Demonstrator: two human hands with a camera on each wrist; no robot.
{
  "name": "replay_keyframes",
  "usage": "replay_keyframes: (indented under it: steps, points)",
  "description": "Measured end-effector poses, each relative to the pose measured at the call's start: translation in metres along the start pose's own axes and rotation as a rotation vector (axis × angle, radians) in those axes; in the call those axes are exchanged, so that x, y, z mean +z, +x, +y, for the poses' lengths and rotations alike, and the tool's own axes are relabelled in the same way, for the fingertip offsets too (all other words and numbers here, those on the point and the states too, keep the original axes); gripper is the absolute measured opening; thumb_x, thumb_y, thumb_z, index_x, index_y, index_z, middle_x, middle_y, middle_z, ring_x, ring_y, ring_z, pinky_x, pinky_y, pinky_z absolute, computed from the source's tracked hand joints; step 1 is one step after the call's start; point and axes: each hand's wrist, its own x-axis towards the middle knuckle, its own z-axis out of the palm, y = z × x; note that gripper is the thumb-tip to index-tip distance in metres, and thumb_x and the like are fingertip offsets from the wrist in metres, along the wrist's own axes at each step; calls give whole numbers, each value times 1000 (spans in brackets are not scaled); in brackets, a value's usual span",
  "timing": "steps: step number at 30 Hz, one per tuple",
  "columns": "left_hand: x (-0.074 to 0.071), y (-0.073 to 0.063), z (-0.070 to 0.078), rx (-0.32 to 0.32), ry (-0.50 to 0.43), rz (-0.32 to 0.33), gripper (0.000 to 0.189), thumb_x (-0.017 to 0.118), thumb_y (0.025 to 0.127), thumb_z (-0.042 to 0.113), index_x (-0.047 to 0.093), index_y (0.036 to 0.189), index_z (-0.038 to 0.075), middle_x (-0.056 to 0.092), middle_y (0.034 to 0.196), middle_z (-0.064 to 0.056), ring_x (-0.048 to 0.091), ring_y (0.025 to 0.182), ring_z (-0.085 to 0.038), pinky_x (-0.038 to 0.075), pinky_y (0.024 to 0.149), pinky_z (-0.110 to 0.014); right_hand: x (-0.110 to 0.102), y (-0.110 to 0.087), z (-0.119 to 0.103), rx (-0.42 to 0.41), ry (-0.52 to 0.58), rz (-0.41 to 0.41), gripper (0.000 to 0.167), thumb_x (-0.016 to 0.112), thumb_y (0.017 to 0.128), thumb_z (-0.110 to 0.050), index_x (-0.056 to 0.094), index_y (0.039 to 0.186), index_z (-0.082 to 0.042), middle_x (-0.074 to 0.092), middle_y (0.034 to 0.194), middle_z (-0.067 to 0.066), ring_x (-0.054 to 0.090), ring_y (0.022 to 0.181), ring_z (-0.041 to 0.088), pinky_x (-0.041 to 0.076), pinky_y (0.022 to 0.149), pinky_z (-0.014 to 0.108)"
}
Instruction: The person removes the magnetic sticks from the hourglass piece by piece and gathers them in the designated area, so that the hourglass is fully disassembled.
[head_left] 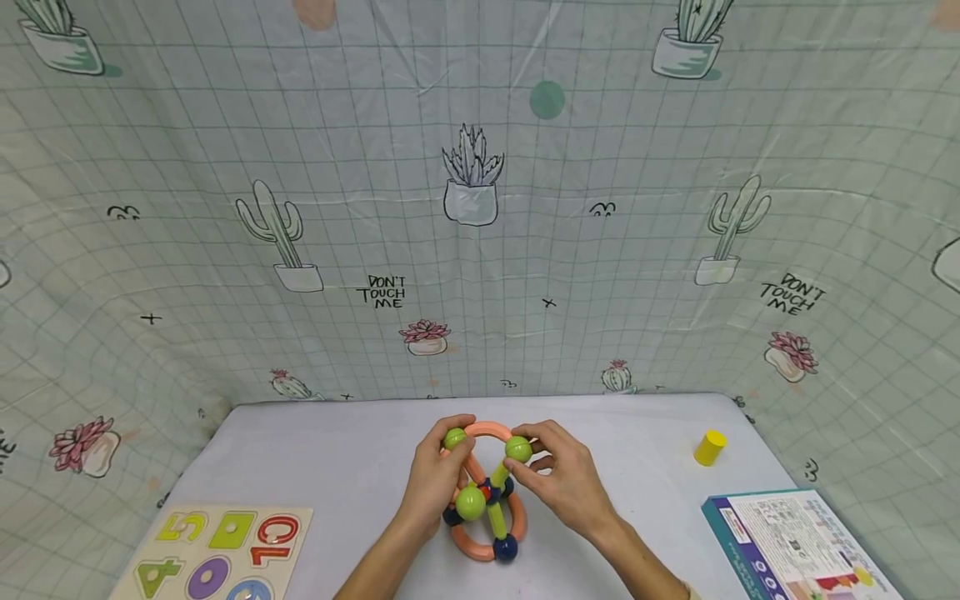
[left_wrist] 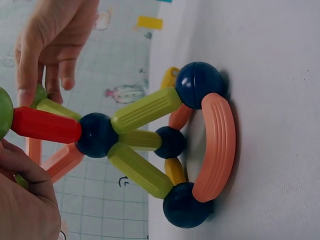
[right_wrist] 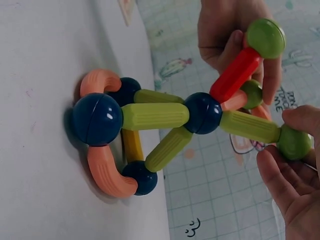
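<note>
A ball-and-stick building toy stands on the table between the two hands. Its base ring has curved orange sticks [left_wrist: 217,147] and navy balls [right_wrist: 97,119]. Green sticks [right_wrist: 155,116] rise from the base to a central navy ball [left_wrist: 99,135]. Above it, a red stick [right_wrist: 236,75] carries one green ball [head_left: 471,503]. My left hand [head_left: 435,475] grips a second green ball [head_left: 455,439] at the upper left. On the right, my right hand [head_left: 566,475] pinches a third green ball [head_left: 517,449] atop a green stick. A curved orange stick [head_left: 489,429] spans these two balls.
A yellow cylinder [head_left: 709,447] stands at the table's right. Nearer, at the right edge, lies a printed box [head_left: 802,533]. A number puzzle board [head_left: 296,542] lies at the front left. Behind the white table [head_left: 337,450] hangs a cactus-print cloth [head_left: 480,267].
</note>
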Motion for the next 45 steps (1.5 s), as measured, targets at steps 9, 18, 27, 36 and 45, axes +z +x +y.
replay_keyframes:
  steps: [9, 18, 27, 36, 45]
  points:
    - [-1, 1, 2, -16, 17, -31, 31, 57, 103, 18, 59, 133, 16, 60, 69, -15, 44, 46, -10, 36, 39, -19, -2, 0, 1, -29, -11, -12, 34, 83, 85, -15, 69, 115, -12, 64, 102, -8, 66, 89, 12, 58, 68, 23]
    - [-1, 2, 4, -21, 22, -26, 30, 57, 103, 18, 59, 132, 15, 61, 70, -13, 44, 45, -9, 36, 38, -19, -3, 1, 0, -41, -18, -20, 32, 83, 85, -15, 70, 115, -13, 64, 103, -8, 65, 88, 9, 58, 67, 23]
    - [-2, 2, 3, -21, 24, -18, 29, 57, 103, 19, 60, 132, 16, 57, 73, -8, 44, 46, -8, 36, 38, -19, -4, 2, 1, -44, -25, -32, 31, 82, 86, -19, 71, 115, -15, 64, 103, -9, 64, 87, 7, 58, 67, 23]
    - [-3, 4, 5, -68, 37, -20, 29, 58, 102, 21, 60, 131, 13, 59, 70, -9, 42, 45, -9, 36, 38, -19, -3, 1, 2, -36, -37, -36, 31, 81, 87, -22, 70, 115, -16, 64, 102, -11, 64, 86, 6, 58, 67, 23]
    - [-3, 7, 6, -59, 45, -12, 29, 60, 102, 21, 60, 129, 11, 59, 71, -7, 40, 45, -9, 35, 42, -19, -2, 1, 4, -56, -36, -31, 31, 81, 87, -21, 70, 116, -15, 64, 102, -10, 64, 86, 6, 58, 67, 23]
